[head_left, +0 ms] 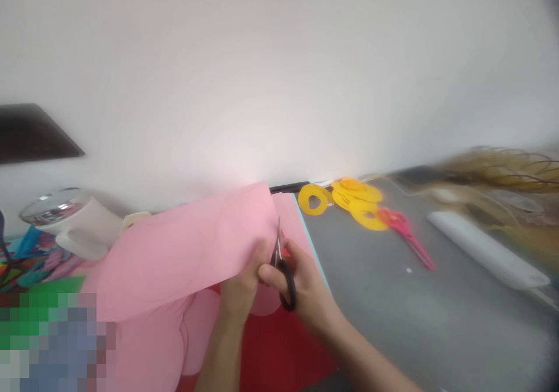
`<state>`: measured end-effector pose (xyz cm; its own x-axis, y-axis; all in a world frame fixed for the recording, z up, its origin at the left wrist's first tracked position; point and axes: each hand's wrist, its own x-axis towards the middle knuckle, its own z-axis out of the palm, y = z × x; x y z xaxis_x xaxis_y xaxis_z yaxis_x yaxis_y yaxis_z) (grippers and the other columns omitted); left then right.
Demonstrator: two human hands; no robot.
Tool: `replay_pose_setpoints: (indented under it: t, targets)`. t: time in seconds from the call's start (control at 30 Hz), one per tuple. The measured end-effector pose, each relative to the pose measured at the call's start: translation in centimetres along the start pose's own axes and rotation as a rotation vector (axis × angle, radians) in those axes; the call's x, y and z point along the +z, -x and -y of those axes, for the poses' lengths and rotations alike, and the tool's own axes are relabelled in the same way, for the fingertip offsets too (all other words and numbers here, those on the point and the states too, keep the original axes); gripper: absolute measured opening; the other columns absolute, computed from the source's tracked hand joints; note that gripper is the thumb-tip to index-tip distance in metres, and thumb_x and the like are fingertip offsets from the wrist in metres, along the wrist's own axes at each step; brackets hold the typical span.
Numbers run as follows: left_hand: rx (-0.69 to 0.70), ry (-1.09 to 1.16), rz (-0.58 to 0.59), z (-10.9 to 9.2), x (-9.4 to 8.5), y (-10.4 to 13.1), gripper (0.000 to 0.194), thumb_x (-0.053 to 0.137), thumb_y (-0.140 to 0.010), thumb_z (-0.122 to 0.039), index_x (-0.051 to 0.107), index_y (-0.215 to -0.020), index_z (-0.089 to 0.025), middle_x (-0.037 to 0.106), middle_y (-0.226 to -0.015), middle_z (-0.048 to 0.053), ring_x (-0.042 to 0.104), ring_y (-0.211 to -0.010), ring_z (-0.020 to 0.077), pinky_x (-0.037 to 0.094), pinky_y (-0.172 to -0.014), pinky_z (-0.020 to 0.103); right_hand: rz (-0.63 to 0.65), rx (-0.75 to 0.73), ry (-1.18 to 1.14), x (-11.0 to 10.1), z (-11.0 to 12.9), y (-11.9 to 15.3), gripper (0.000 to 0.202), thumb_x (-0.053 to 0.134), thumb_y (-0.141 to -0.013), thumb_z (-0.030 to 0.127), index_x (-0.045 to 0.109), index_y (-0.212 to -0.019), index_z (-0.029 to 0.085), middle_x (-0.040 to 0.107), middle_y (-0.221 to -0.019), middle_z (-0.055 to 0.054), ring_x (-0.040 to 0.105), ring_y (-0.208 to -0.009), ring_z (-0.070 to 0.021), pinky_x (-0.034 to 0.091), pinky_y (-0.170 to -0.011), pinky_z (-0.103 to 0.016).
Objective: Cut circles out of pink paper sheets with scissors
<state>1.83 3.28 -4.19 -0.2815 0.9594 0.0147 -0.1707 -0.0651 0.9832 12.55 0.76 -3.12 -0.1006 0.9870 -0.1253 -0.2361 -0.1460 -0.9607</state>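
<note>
A large sheet of pink paper (183, 246) stretches across the left and middle of the view, with faint circle outlines on it. My left hand (247, 275) grips its lower edge near the right end. In my right hand (308, 284) are black-handled scissors (288, 290), thumb and fingers at the handles. The blades point away from me beside the sheet's right end; whether they touch the paper is hard to tell. Pink paper circles (201, 336) lie beneath the sheet, on red paper (277, 354).
A white lidded mug (89, 220) stands at the left by colourful packets. Yellow paper rings (312, 200) and pink scissors (408, 237) rest on the grey table (384, 322). Farther right is a long white bar (487, 249). A pale wall rises behind.
</note>
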Motion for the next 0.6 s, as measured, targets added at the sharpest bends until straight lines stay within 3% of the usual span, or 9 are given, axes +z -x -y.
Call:
replay_pose_setpoints:
  t: [0.13, 0.3, 0.47, 0.6]
  targets:
    - [-0.021, 0.021, 0.039, -0.3, 0.1, 0.1, 0.025, 0.080, -0.062, -0.039, 0.063, -0.062, -0.021, 0.058, -0.058, -0.002, 0.057, -0.057, 0.0160, 0.049, -0.054, 0.029, 0.013, 0.013, 0.020, 0.0, 0.1, 0.0, 0.040, 0.083, -0.067, 0.044, 0.054, -0.082, 0.021, 0.058, -0.068, 0.003, 0.053, -0.065, -0.0156, 0.044, -0.059, -0.026]
    - [-0.024, -0.014, 0.109, -0.6, 0.3, 0.1, 0.036, 0.074, -0.068, -0.044, 0.055, -0.047, -0.022, 0.049, -0.044, -0.003, 0.048, -0.041, 0.0125, 0.042, -0.041, 0.027, 0.007, 0.026, 0.042, -0.1, 0.1, 0.1, 0.039, 0.080, -0.070, 0.044, 0.057, -0.090, 0.020, 0.062, -0.067, 0.002, 0.056, -0.064, -0.0165, 0.042, -0.058, -0.026]
    - [-0.017, -0.026, 0.112, -0.9, 0.3, 0.3, 0.042, 0.074, -0.067, -0.043, 0.047, -0.041, -0.023, 0.042, -0.038, -0.005, 0.042, -0.035, 0.0112, 0.038, -0.037, 0.027, 0.003, 0.033, 0.051, -0.2, -0.2, 0.1, 0.036, 0.080, -0.071, 0.041, 0.058, -0.091, 0.020, 0.061, -0.064, 0.003, 0.050, -0.058, -0.0126, 0.040, -0.056, -0.025]
    - [-0.072, -0.012, 0.111, -1.5, 0.5, 0.8, 0.043, 0.072, -0.071, -0.042, 0.048, -0.041, -0.023, 0.044, -0.039, -0.004, 0.043, -0.036, 0.0106, 0.035, -0.037, 0.026, 0.007, 0.043, 0.052, -0.1, -0.1, 0.0, 0.033, 0.078, -0.073, 0.038, 0.058, -0.092, 0.020, 0.060, -0.061, 0.004, 0.052, -0.058, -0.0131, 0.041, -0.057, -0.025]
